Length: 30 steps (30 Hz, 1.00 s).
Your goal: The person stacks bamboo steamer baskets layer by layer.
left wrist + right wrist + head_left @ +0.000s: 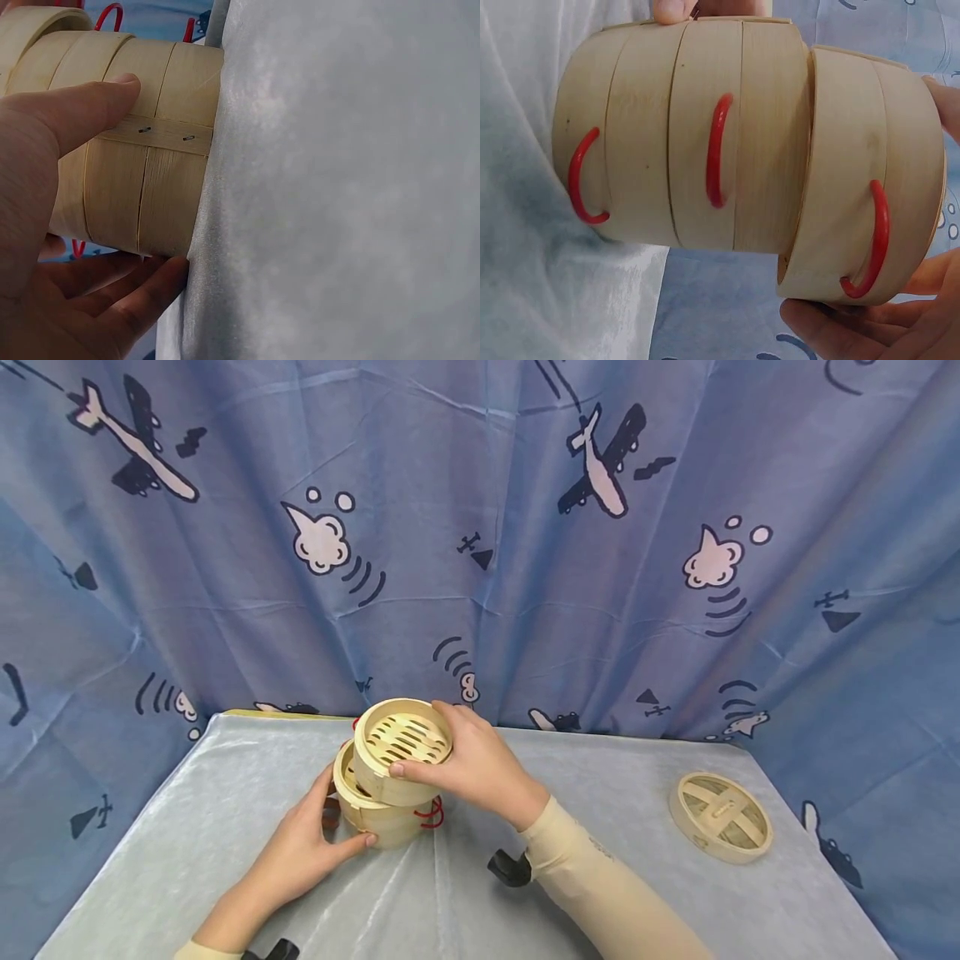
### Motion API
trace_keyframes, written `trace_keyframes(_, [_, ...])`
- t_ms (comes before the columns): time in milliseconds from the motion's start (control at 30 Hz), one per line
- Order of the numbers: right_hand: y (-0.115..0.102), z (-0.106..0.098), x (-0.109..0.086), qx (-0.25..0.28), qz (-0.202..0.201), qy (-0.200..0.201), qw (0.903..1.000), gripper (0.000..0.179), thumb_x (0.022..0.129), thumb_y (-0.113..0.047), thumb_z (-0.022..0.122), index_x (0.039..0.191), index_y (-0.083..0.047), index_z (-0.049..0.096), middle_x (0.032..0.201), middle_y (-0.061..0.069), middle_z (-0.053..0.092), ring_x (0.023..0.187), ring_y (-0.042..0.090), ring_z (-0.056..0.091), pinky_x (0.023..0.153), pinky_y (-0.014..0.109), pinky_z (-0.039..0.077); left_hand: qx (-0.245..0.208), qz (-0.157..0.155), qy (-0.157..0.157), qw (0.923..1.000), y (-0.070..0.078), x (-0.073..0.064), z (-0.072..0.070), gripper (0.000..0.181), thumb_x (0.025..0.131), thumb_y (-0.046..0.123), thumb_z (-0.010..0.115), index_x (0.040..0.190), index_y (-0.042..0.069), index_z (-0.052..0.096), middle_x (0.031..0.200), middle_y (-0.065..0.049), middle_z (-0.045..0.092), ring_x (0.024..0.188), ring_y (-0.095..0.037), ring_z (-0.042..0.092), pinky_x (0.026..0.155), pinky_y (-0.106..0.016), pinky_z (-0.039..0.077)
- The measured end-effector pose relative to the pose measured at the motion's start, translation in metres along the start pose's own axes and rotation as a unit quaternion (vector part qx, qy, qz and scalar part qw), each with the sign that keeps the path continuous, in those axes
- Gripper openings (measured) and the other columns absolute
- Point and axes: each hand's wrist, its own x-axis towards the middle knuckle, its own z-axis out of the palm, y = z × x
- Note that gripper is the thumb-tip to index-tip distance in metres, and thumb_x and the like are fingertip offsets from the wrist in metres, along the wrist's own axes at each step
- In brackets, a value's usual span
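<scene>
Around the lower bamboo steamer baskets [390, 825], my left hand [303, 843] curls with its thumb on the near side and fingers on the far left. Two tiers with red loop handles [716, 150] make up this lower stack, which stands on the table. My right hand [483, 768] grips the rim of the top bamboo steamer basket [847, 150], thumb in front and fingers behind. That basket sits off-centre and slightly tilted over the stack, leaving part of the slatted floor below exposed at the left. Its own slatted floor shows from above.
A round bamboo steamer lid [727, 847] with crossed strips lies on the right of the table. Pale grey cloth covers the table [592, 793]. Behind it hangs a blue curtain [510, 610] with airplane prints.
</scene>
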Motion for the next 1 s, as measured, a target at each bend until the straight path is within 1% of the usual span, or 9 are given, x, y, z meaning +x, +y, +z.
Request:
trace_keyframes(133, [-0.004, 0.002, 0.003, -0.011, 0.002, -0.006, 0.9999, 0.104, 0.079, -0.077, 0.084, 0.154, -0.01, 0.058, 0.138, 0.01, 0.066, 0.125, 0.027, 0.064, 0.102, 0.048, 0.056, 0.001, 0.006, 0.004, 1.0, -0.001, 0.0, 0.0, 0.123, 0.082, 0.048, 0.098, 0.175, 0.024, 0.021, 0.141, -0.009, 0.065, 0.105, -0.019, 0.069, 0.089, -0.045, 0.059])
trace_keyframes(233, [-0.007, 0.004, 0.004, -0.017, 0.004, -0.007, 0.9998, 0.104, 0.079, -0.077, 0.084, 0.154, -0.01, 0.058, 0.138, 0.011, 0.066, 0.126, 0.029, 0.065, 0.102, 0.05, 0.056, 0.003, 0.011, 0.005, 0.9999, -0.001, 0.0, 0.0, 0.124, 0.082, 0.046, 0.098, 0.176, 0.027, 0.02, 0.145, -0.007, 0.063, 0.103, -0.017, 0.068, 0.086, -0.042, 0.059])
trace_keyframes(300, [-0.009, 0.006, 0.005, -0.023, 0.006, -0.006, 0.9997, 0.104, 0.079, -0.077, 0.084, 0.154, -0.01, 0.058, 0.138, 0.011, 0.066, 0.125, 0.03, 0.065, 0.102, 0.05, 0.056, 0.003, 0.013, 0.005, 0.9999, -0.002, 0.0, 0.001, 0.122, 0.082, 0.046, 0.098, 0.175, 0.024, 0.022, 0.145, -0.008, 0.063, 0.104, -0.017, 0.068, 0.087, -0.043, 0.059])
trace_keyframes(433, [-0.011, 0.01, 0.006, -0.03, 0.008, -0.003, 0.9995, 0.102, 0.079, -0.077, 0.084, 0.152, -0.011, 0.059, 0.134, 0.011, 0.068, 0.123, 0.03, 0.065, 0.101, 0.051, 0.056, -0.002, 0.008, 0.001, 1.0, -0.002, 0.0, 0.001, 0.118, 0.083, 0.048, 0.097, 0.172, 0.015, 0.027, 0.141, -0.012, 0.065, 0.107, -0.022, 0.069, 0.091, -0.047, 0.06])
trace_keyframes(500, [-0.013, 0.012, 0.006, -0.032, 0.009, -0.002, 0.9994, 0.102, 0.078, -0.078, 0.084, 0.152, -0.012, 0.06, 0.133, 0.011, 0.068, 0.122, 0.029, 0.065, 0.1, 0.05, 0.056, -0.006, 0.007, 0.0, 1.0, -0.002, 0.001, 0.002, 0.117, 0.083, 0.048, 0.097, 0.172, 0.013, 0.028, 0.141, -0.014, 0.065, 0.11, -0.023, 0.069, 0.093, -0.049, 0.06])
trace_keyframes(667, [-0.018, 0.015, 0.006, -0.044, 0.011, 0.012, 0.9989, 0.101, 0.077, -0.08, 0.083, 0.15, -0.013, 0.061, 0.133, 0.012, 0.068, 0.121, 0.03, 0.066, 0.098, 0.051, 0.057, -0.011, 0.014, 0.002, 0.9998, -0.002, 0.001, 0.003, 0.117, 0.083, 0.047, 0.097, 0.172, 0.013, 0.028, 0.141, -0.013, 0.065, 0.114, -0.023, 0.069, 0.095, -0.049, 0.06])
trace_keyframes(767, [-0.02, 0.017, 0.006, -0.045, 0.014, 0.02, 0.9987, 0.1, 0.076, -0.079, 0.084, 0.148, -0.013, 0.062, 0.131, 0.013, 0.069, 0.118, 0.031, 0.067, 0.096, 0.052, 0.058, -0.01, 0.012, 0.004, 0.9999, -0.002, 0.001, 0.003, 0.116, 0.083, 0.048, 0.097, 0.171, 0.014, 0.029, 0.14, -0.013, 0.066, 0.113, -0.023, 0.069, 0.094, -0.049, 0.06])
trace_keyframes(867, [-0.022, 0.018, 0.006, -0.046, 0.017, 0.021, 0.9986, 0.101, 0.076, -0.08, 0.084, 0.148, -0.012, 0.062, 0.131, 0.013, 0.068, 0.116, 0.032, 0.068, 0.094, 0.053, 0.059, -0.009, 0.009, 0.006, 0.9999, -0.003, 0.001, 0.002, 0.116, 0.082, 0.048, 0.098, 0.17, 0.014, 0.03, 0.138, -0.012, 0.066, 0.111, -0.022, 0.069, 0.094, -0.048, 0.06])
trace_keyframes(1000, [-0.026, 0.019, 0.006, -0.05, 0.015, 0.017, 0.9985, 0.105, 0.075, -0.081, 0.084, 0.151, -0.012, 0.06, 0.134, 0.014, 0.068, 0.117, 0.034, 0.068, 0.095, 0.055, 0.059, -0.007, 0.016, 0.01, 0.9998, -0.003, 0.001, 0.002, 0.114, 0.082, 0.047, 0.098, 0.169, 0.012, 0.032, 0.135, -0.012, 0.067, 0.109, -0.021, 0.069, 0.092, -0.048, 0.061])
